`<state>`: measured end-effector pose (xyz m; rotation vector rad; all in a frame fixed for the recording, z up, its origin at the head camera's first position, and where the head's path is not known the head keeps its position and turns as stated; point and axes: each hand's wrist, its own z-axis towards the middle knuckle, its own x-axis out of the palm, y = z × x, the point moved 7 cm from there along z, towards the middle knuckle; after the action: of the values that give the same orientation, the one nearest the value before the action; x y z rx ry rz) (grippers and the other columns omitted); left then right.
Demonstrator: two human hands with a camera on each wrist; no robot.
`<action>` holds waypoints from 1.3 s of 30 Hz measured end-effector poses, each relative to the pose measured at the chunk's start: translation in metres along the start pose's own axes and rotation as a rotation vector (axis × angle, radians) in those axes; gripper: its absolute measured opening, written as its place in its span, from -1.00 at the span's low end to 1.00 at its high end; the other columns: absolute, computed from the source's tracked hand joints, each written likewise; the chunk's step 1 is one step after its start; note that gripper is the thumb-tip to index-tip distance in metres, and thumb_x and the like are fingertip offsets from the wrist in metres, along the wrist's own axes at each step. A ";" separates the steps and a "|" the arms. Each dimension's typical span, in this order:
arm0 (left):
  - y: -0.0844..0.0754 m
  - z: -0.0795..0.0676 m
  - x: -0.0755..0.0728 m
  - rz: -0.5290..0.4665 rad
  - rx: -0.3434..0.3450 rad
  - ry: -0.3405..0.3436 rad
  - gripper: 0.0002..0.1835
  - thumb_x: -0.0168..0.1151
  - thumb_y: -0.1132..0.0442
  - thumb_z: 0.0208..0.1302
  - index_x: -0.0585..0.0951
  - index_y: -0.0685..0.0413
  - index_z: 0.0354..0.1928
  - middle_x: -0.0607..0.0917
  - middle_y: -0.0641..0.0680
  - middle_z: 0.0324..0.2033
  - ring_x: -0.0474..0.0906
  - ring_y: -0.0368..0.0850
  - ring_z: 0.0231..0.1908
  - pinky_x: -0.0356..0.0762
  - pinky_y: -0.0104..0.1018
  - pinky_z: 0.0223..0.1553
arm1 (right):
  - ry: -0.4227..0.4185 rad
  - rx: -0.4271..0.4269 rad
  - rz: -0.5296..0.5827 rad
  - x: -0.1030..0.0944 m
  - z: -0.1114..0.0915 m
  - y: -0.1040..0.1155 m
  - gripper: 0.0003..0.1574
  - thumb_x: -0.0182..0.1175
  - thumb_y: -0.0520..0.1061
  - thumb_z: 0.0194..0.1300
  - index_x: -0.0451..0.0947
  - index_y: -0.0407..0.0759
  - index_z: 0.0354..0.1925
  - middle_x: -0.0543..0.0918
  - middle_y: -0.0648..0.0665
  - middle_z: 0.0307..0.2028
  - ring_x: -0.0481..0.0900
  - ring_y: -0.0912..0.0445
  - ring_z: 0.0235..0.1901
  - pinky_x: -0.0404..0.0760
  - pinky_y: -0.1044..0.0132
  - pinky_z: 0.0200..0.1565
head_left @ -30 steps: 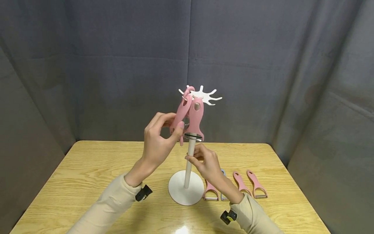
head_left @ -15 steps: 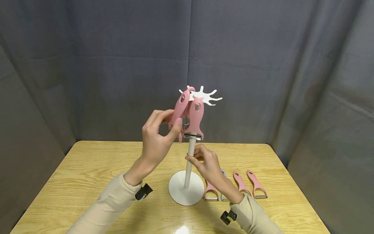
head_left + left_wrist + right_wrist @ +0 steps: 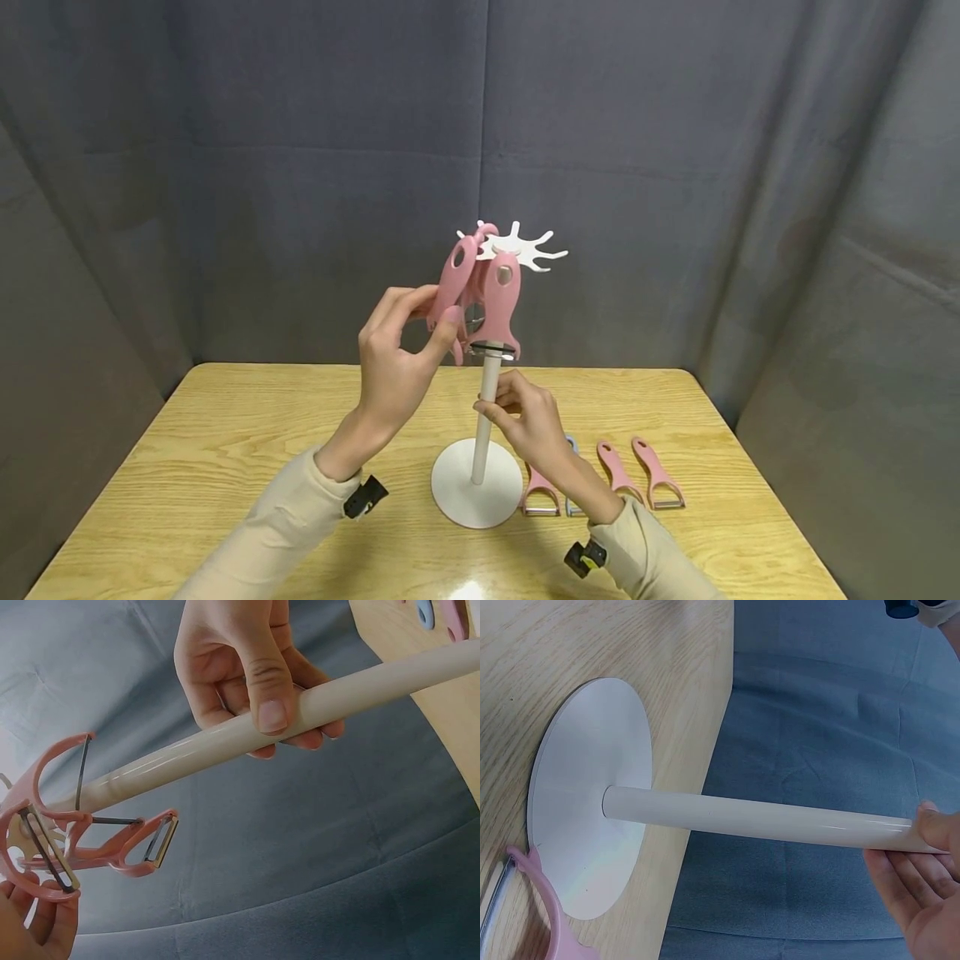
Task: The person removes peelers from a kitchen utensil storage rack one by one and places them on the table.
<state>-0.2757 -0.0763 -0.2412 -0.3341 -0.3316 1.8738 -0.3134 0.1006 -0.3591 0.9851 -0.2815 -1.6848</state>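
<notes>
In the head view my left hand [image 3: 393,358] pinches a pink peeler [image 3: 453,279] by its lower part, thumb in front and fingers behind. Its handle tilts, with the hole up beside the arms of a white hook rack [image 3: 517,244]. One pink peeler [image 3: 502,300] hangs at the front of the rack. Another pink peeler [image 3: 487,228] hangs behind, mostly covered. My right hand [image 3: 531,421] holds the white pole [image 3: 483,442] between thumb and fingers. The left wrist view shows the blade [image 3: 49,851] of the held peeler close to the other peelers' blades.
The pole rises from a round white base [image 3: 457,492] on the wooden table [image 3: 300,433]. Right of it lie a pink peeler [image 3: 542,492], a blue peeler [image 3: 572,445] partly behind my right arm, and two more pink peelers, one being the rightmost peeler [image 3: 651,462]. A grey curtain [image 3: 337,208] hangs behind.
My left hand has shifted a little left with the pink peeler. The white hook tip that showed at its handle hole no longer shows there. My right hand keeps its hold on the pole.
</notes>
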 end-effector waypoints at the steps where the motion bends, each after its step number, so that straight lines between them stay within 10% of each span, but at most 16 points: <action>1: 0.000 0.000 0.000 0.000 0.001 0.000 -0.65 0.28 0.12 0.34 0.65 0.28 -0.02 0.60 0.16 -0.25 0.60 0.02 -0.19 0.52 -0.11 -0.08 | -0.001 0.001 0.000 0.000 0.000 0.000 -0.74 0.40 -0.32 0.18 0.52 -0.25 -0.19 0.71 -0.12 -0.38 0.72 0.07 -0.41 0.70 0.33 -0.30; 39: 0.036 -0.031 -0.019 0.108 -0.125 0.038 -0.72 0.43 0.33 0.16 0.66 0.26 -0.09 0.60 0.10 -0.28 0.61 -0.06 -0.25 0.59 -0.27 -0.14 | 0.016 0.029 -0.001 0.004 0.001 0.000 -0.74 0.39 -0.31 0.20 0.51 -0.26 -0.20 0.70 -0.10 -0.38 0.71 0.12 -0.41 0.70 0.34 -0.30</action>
<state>-0.2887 -0.1031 -0.2827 -0.4802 -0.4125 1.9545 -0.3143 0.0968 -0.3608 1.0201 -0.2957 -1.6775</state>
